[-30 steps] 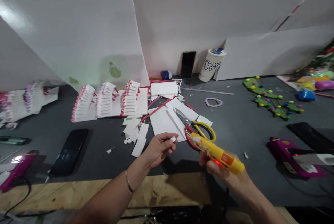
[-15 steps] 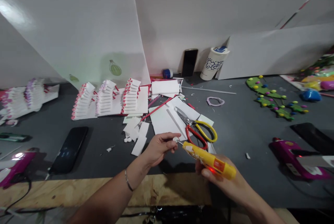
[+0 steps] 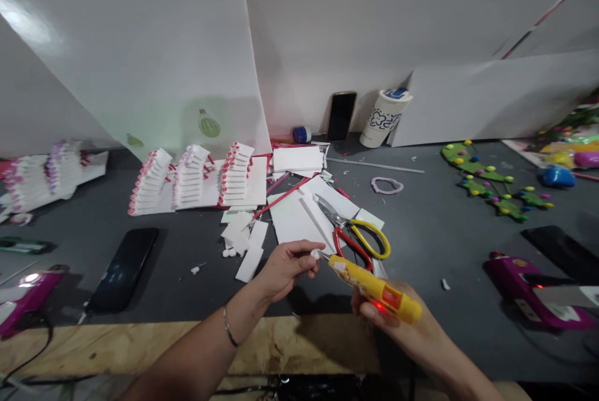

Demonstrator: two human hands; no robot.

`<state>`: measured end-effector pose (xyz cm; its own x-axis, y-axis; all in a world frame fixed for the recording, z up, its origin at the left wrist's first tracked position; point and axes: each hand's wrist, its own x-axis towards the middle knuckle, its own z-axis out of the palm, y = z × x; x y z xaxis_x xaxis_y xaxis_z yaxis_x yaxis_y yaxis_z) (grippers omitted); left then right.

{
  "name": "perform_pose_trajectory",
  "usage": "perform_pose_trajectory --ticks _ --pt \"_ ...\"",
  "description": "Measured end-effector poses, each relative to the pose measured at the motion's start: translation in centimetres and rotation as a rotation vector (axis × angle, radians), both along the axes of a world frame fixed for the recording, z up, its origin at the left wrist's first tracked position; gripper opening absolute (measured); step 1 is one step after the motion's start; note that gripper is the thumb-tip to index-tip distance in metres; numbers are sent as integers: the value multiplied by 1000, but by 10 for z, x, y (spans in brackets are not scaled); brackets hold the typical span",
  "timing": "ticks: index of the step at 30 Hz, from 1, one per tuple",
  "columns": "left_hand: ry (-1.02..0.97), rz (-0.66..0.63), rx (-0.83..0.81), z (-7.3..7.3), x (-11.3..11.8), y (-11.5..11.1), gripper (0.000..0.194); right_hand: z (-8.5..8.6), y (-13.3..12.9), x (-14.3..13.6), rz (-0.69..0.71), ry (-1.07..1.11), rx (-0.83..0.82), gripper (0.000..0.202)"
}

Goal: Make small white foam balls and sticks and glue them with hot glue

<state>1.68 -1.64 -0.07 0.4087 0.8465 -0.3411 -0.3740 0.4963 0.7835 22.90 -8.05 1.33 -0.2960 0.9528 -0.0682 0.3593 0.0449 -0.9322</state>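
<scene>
In the frame's lower centre, the left hand [image 3: 287,267] pinches a small white piece [image 3: 315,254], grip closed on it; the right hand [image 3: 392,325] wraps a yellow glue gun [image 3: 367,280]. The gun slants lengthwise toward upper left, nozzle [image 3: 324,256] beside the piece, perhaps touching.

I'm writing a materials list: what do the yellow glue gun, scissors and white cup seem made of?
Yellow glue gun: probably hard plastic, going by its rounded, bright yellow body. Scissors: metal blades with a grey sheen; the smooth red and yellow handles look plastic or plastic-coated. White cup: perhaps paper, matte with blue print, though plastic is possible.
</scene>
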Motion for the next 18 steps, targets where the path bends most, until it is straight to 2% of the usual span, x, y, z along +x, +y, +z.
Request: perform_pose_trajectory --ticks 10,18 --pt "5 12 22 -2 0 0 40 1 -1 -1 -48 -26 -21 41" --pt "47 9 75 -2 0 1 40 2 0 -2 -5 -101 59 41"
